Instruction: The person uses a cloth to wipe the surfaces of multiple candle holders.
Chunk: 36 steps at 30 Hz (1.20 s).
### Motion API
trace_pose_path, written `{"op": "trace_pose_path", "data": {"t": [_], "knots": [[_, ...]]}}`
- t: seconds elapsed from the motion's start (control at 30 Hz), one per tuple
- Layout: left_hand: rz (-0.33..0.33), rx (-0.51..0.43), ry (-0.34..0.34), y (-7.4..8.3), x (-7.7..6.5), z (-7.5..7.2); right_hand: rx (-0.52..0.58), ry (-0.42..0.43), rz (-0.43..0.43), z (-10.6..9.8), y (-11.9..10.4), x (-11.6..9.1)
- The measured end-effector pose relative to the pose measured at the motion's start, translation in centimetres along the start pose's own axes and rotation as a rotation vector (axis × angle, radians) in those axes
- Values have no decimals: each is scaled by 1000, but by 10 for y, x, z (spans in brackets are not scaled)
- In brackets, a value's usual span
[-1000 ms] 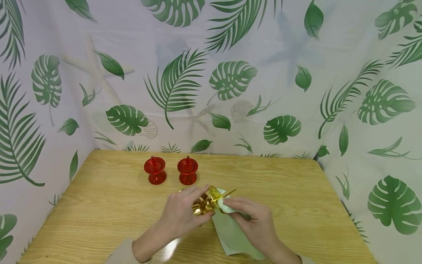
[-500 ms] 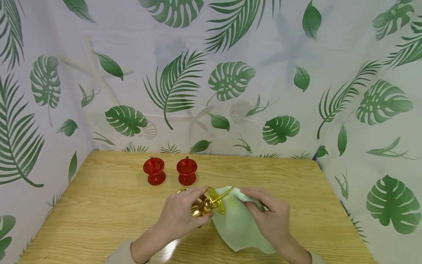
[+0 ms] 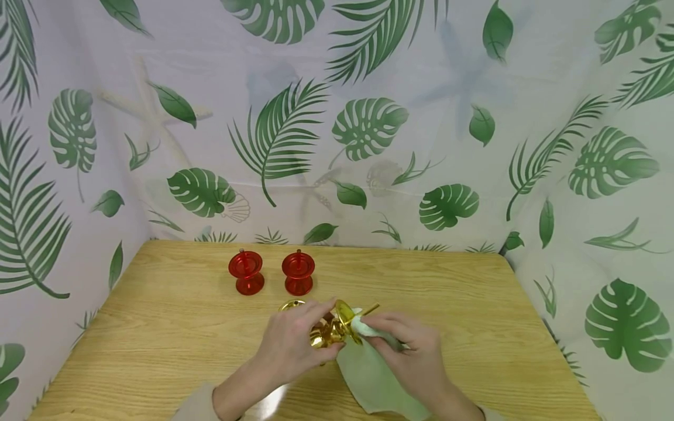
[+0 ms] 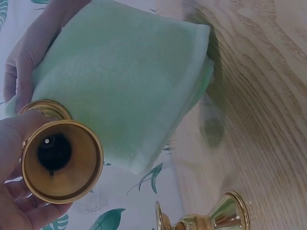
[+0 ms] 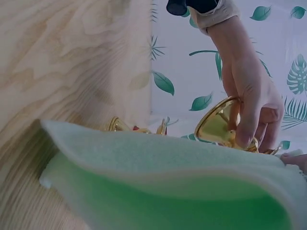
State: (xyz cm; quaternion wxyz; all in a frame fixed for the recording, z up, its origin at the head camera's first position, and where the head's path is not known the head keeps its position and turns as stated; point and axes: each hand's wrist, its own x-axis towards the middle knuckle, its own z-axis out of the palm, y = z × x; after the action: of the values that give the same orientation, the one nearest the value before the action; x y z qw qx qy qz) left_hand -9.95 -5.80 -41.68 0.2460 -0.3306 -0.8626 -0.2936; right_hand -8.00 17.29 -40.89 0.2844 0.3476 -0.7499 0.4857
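Note:
My left hand grips a shiny gold candle holder by its waist. It is tilted sideways, its dish and thin spike pointing right. In the left wrist view the hollow base of this candle holder faces the camera. My right hand pinches a pale green cloth against the spike close to the dish. The cloth's loose part hangs below the fingers. Behind my left hand stands a second gold candle holder, mostly hidden in the head view; the left wrist view shows it more fully.
Two red candle holders, a left one and a right one, stand upright toward the back of the wooden table. A leaf-printed curtain encloses the back and sides.
My right hand has slid the cloth out to the spike's tip on the right, then back left toward the dish. My left hand keeps its hold, with the candle holder almost still.

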Motion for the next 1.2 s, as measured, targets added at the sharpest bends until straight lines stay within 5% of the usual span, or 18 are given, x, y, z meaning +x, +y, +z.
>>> {"op": "trace_pose_path", "data": {"t": [0.27,0.4,0.67,0.87,1.2], "knots": [[100,195,28,1,0,4,-29,-57,24,6,-5,2],[118,221,34,2,0,6,-42,-63,58,5,-8,3],[48,82,39,1,-1,4,-22,-80,-31,1,-4,2],[6,8,38,3,-1,4,-41,10,-162,1,9,-2],[-34,-43,10,3,-2,2,-24,185,-105,-10,15,2]]}}
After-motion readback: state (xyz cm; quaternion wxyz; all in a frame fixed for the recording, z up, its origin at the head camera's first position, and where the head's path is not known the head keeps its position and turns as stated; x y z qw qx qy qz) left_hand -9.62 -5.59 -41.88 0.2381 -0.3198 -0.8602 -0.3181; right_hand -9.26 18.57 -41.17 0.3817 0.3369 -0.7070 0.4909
